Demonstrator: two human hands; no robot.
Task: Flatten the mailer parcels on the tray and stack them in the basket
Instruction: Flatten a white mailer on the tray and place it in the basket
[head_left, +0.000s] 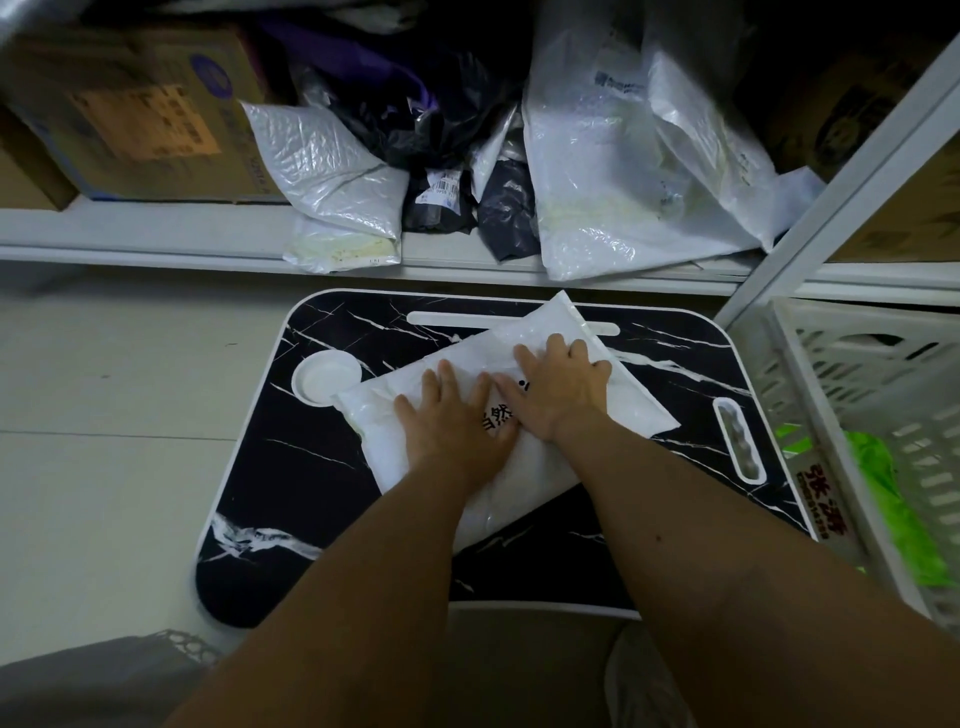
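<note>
Black print on the white mailer (524, 467) is mostly hidden beneath both palms and unreadable. This parcel lies on the black marble-pattern tray (311, 499), its long axis running from 7 o'clock toward 1 o'clock, one corner overlapping the tray's slot. Left hand (457, 421) and right hand (558, 387) press flat on it side by side, fingers straight and spread, gripping nothing. At 3 o'clock stands the white basket (810, 374), cut off, holding something green (898, 514). At 12 o'clock, a shelf (156, 234) carries piled bags.
</note>
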